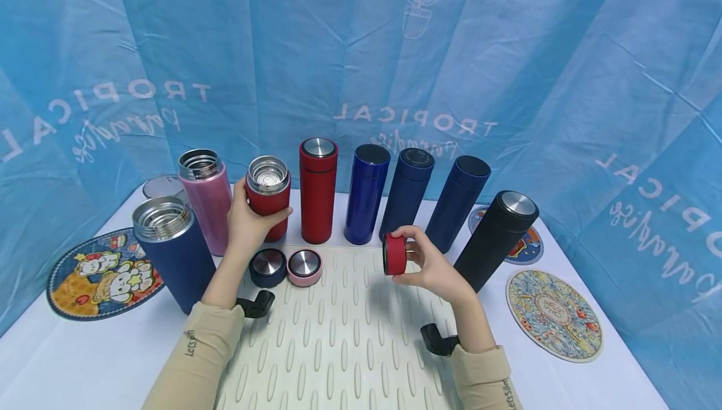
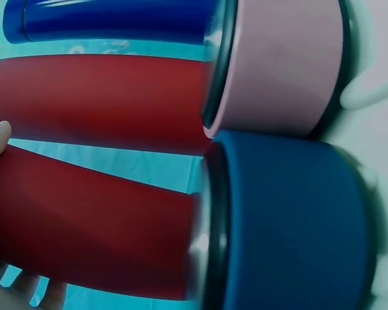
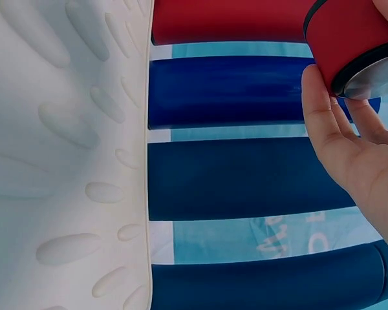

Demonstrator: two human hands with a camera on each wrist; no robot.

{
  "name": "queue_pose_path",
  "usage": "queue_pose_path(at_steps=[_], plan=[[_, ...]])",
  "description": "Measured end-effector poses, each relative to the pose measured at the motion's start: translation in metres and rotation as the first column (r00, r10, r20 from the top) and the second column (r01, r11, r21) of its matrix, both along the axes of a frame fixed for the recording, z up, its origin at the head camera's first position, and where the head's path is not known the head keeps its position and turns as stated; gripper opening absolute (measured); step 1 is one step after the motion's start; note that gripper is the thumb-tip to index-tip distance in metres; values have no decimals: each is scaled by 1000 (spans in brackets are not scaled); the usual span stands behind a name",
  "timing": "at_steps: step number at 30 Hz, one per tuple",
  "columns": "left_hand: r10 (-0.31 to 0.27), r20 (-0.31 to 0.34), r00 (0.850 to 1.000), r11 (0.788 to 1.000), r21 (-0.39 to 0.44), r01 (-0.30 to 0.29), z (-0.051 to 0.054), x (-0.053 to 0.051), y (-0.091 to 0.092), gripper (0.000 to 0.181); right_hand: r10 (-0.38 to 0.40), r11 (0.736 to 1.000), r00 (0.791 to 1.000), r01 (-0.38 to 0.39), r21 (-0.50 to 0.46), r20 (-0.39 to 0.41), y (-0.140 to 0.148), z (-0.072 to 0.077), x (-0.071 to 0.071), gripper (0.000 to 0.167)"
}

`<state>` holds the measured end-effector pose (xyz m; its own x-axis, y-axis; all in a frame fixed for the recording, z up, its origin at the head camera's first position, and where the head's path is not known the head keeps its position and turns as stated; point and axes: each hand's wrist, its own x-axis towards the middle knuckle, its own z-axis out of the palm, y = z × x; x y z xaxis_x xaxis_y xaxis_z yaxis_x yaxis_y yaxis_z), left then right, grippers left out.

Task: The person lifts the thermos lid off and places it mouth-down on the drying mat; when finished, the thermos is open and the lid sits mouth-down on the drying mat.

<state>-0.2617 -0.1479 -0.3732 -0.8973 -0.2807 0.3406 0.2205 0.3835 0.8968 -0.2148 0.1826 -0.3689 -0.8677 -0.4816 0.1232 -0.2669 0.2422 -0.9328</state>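
Observation:
My left hand [image 1: 248,219] grips an uncapped red thermos flask [image 1: 277,228], whose steel mouth and inner strainer face up. In the left wrist view the flask's red body [image 2: 90,223] lies between thumb and fingers. Above the mat, my right hand [image 1: 431,266] pinches a red flask lid [image 1: 396,254] between thumb and fingers. The right wrist view shows that lid [image 3: 359,39] tipped, its steel disc towards the palm. In front of the held flask sit a navy lid [image 1: 267,267] and a pink lid [image 1: 305,268], side by side, steel tops up.
Uncapped pink [image 1: 209,209] and navy [image 1: 175,259] flasks stand at left. Capped ones line the back: red [image 1: 318,197], glossy blue [image 1: 365,200], two navy, and black [image 1: 491,247] at right. A textured cream mat [image 1: 338,335] covers the middle. Round patterned coasters [image 1: 555,316] lie at the sides.

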Motion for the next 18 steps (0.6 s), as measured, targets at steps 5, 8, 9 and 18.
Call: queue_pose_path(at_steps=[5,8,9,18], plan=[[10,14,1000,1000,5,-10,-4,-1,-1,83,-4,1000,1000,4,8,7,-1,1,0,72],[26,26,999,1000,7,-26,-5,-3,-1,83,-7,1000,1000,7,11,7,-1,1,0,72],[32,30,999,999,6,-32,-5,-3,-1,83,-6,1000,1000,6,12,7,-1,1,0,72],[94,103,990,995,-39,-90,0,-15,-1,89,-1,1000,1000,1,15,4,-1,2,1,72]])
